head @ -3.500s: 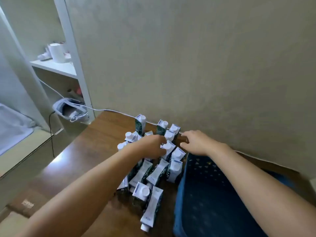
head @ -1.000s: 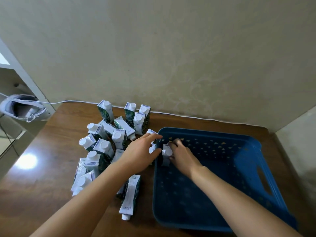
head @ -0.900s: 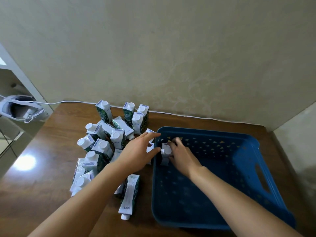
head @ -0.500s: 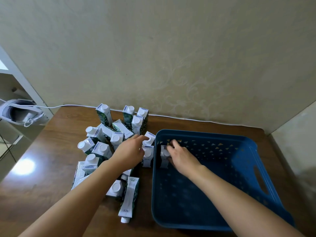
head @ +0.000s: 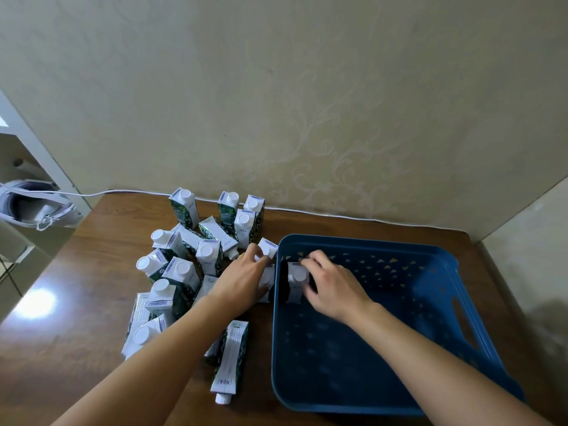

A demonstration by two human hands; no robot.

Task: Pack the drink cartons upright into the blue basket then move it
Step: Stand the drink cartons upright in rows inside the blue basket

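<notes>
The blue basket (head: 439,305) sits on the right of the brown table. My right hand (head: 333,285) reaches into its far left corner and grips a white and green drink carton (head: 295,282) standing upright against the left wall. Just outside that wall, my left hand (head: 242,279) holds another carton (head: 268,279), and its fingertips touch a further carton (head: 268,248). Several more cartons (head: 184,272) crowd the table to the left, some standing, some tipped. One carton (head: 230,361) lies flat near the basket's front left corner.
The wall rises right behind the table (head: 76,272), with a white cable (head: 307,210) along its foot. A white device with straps (head: 33,207) rests on a ledge at the far left. The basket's right handle slot (head: 464,321) faces a side wall.
The right hand carried a carton from the pile into the basket's far left corner and keeps hold of it. The left hand slid back from the basket rim onto a carton outside.
</notes>
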